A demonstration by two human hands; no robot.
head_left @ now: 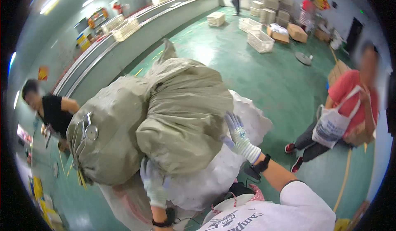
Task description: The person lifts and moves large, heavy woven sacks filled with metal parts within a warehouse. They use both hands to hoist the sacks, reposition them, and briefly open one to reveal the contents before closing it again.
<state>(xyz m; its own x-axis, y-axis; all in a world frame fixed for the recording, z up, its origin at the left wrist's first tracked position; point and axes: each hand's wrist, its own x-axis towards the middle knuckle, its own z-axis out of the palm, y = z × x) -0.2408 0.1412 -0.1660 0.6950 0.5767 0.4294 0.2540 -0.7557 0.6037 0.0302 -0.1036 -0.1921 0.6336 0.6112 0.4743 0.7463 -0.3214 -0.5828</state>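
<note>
A large, bulging grey-green woven sack (183,119) sits in front of me on a pile. Both my hands wear pale knitted gloves with striped cuffs. My right hand (239,134) is open against the sack's right side, its fingers stretched upward and thumb apart. My left hand (152,181) is at the sack's lower left edge, fingers extended up against the cloth and partly blurred. A second grey-green sack (111,136) leans on its left, with a shiny metal piece with a round disc (91,132) on it. White bulging sacks (206,185) lie underneath.
A person in black (55,113) stands at the left. At the right, a person in a red shirt (350,90) carries a white tote bag (332,123). A long counter (165,18) runs behind the pile; white crates (260,41) and cardboard boxes (297,33) stand farther back.
</note>
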